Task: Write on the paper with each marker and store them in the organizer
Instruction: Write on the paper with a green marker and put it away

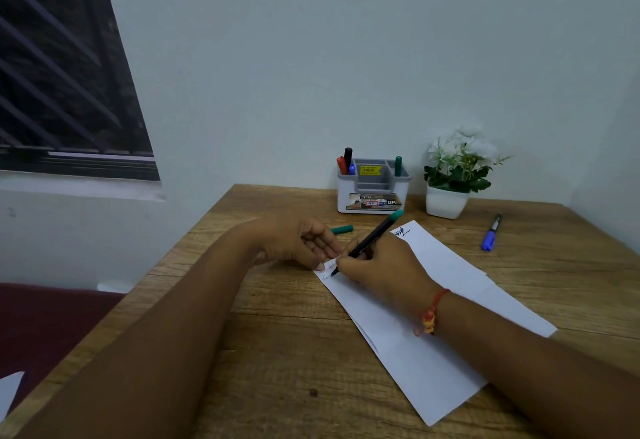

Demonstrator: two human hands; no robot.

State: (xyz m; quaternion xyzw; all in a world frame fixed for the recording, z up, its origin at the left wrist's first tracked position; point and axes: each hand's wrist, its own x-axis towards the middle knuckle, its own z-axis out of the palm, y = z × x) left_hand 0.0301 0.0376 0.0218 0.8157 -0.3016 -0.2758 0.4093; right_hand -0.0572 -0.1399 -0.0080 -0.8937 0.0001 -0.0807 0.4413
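Gripping a green-ended marker (370, 243) in right hand (382, 270) fingers (349, 267), tip on paper (433, 317) near its far-left corner. Left hand (298, 241) fingers curled, pinning that corner. Loose green cap (342, 229) just beyond the paper; organizer (374, 186) farther back; blue marker (491, 233) right of the paper on tabletop (277, 352).

Markers, six in all. Four are standing in the organizer (373, 192): a red marker (341, 165), a black marker (347, 156) and a blue marker (352, 168) crowding its left compartment, and a green marker (398, 165) occupying its right one. One green-ended marker (367, 243) is resting in the right hand (384, 270). One blue-capped marker (491, 232) is lying on the table (263, 334).
Loose marker cap (342, 229), green: one.
Organizers: one.
Sheets of paper (433, 352): one counted; a second edge is showing beneath, unclear.
Potted plants (453, 175): one.
Hands: two, the left hand (298, 241) included.
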